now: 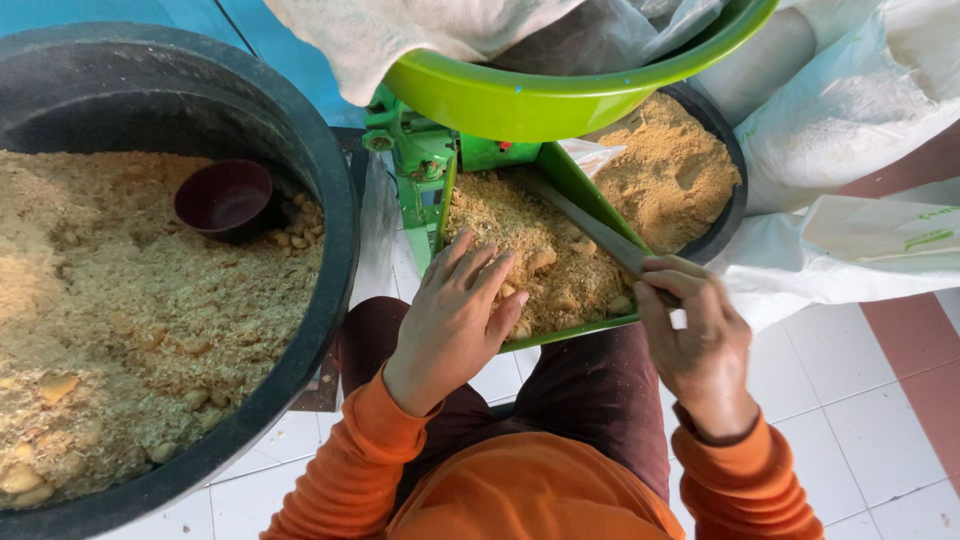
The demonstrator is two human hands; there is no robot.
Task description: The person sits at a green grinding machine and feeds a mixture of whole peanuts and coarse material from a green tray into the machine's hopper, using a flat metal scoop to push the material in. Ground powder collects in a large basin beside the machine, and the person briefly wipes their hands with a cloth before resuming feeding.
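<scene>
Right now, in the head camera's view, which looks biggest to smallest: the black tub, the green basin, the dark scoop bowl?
1. black tub, though it is nearer the camera
2. green basin, partly cut off
3. dark scoop bowl

Setting: a small processing workshop for dry plant material, floor-level work area. Indicators:

- A green grinder stands on the floor, with a green hopper bowl on top and a green chute holding coarse tan meal.
- A large black tub beside the grinder is filled with the same coarse tan material and holds a dark scoop bowl.
- A second black tub behind the chute holds finer ground powder.
- White sacks lie at the right.
- The floor is white tile with red-brown tile at the right edge.
</scene>
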